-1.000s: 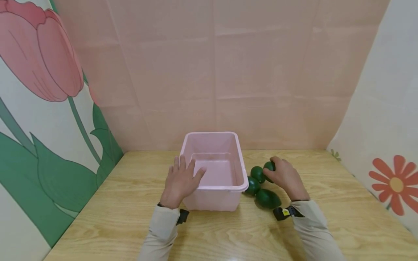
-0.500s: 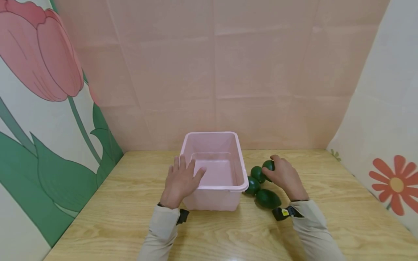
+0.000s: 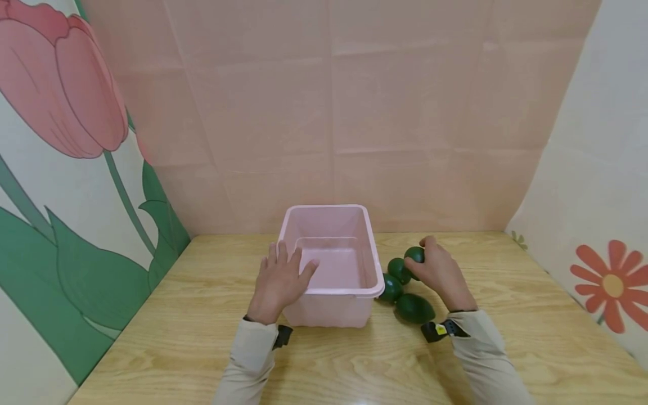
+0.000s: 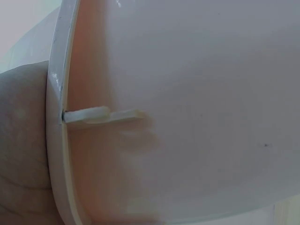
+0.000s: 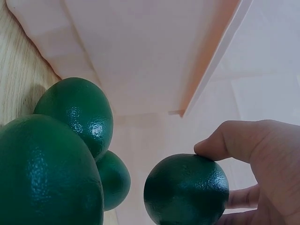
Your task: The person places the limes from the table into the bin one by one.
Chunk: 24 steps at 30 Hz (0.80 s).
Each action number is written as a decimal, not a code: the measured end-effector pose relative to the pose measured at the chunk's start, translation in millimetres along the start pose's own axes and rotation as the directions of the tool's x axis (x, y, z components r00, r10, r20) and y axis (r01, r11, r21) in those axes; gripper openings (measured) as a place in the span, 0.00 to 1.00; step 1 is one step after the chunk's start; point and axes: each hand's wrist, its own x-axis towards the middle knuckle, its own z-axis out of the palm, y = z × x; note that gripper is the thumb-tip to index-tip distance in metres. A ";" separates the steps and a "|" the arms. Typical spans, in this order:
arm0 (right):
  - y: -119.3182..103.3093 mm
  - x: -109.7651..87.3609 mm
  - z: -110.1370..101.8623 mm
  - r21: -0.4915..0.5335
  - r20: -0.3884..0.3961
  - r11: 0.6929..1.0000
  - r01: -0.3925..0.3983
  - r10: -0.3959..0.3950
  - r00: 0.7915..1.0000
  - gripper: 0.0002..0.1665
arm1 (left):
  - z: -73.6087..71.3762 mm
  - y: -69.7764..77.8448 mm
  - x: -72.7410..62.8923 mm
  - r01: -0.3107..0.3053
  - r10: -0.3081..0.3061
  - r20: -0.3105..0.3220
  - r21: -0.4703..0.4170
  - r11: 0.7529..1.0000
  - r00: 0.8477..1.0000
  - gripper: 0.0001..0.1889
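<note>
My right hand (image 3: 441,274) pinches a glossy dark green avocado (image 5: 185,190) between thumb and fingers, to the right of a pink plastic bin (image 3: 329,308). Its thumb (image 5: 213,144) presses one side in the right wrist view, while the other fingers come round from behind. Close by on the table lie more avocados: a small one (image 3: 399,270), one against the bin's side (image 3: 391,289) and a larger one (image 3: 415,309) nearest me. My left hand (image 3: 280,280) lies with spread, straight fingers over the bin's near left rim. Only part of that hand (image 4: 23,150) shows beside the rim in the left wrist view.
The bin stands on a wood-grain table (image 3: 167,337). A pink sheet (image 3: 324,112) hangs behind it. White panels printed with a tulip (image 3: 66,84) and a red flower (image 3: 613,286) border the left and right sides.
My right hand has shifted slightly up and to the left in the head view, carrying the avocado with it. The left hand, the bin and the other avocados look unchanged.
</note>
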 end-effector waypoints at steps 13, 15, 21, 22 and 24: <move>0.4 -0.1 0.8 0.021 -0.024 1.000 0.018 -0.017 1.000 0.33 | 0.4 -0.6 0.5 -0.001 0.001 -0.001 -0.004 1.000 1.000 0.36; 0.1 0.0 0.9 0.019 -0.027 1.000 0.021 -0.021 0.999 0.33 | 0.4 -0.5 0.5 0.000 0.000 -0.001 -0.005 1.000 1.000 0.36; -0.8 0.0 1.3 0.009 -0.042 0.999 0.031 -0.030 0.999 0.33 | -0.6 0.5 -0.5 -0.001 0.001 -0.002 -0.004 1.000 1.000 0.36; -0.8 -0.1 1.4 0.007 -0.048 0.999 0.035 -0.034 0.998 0.33 | -0.8 0.7 -0.7 -0.001 0.001 -0.002 -0.003 1.000 1.000 0.36; -0.5 -0.1 1.3 0.003 -0.057 0.999 0.039 -0.039 0.998 0.33 | -1.2 1.0 -0.9 -0.001 0.001 -0.002 -0.001 1.000 1.000 0.36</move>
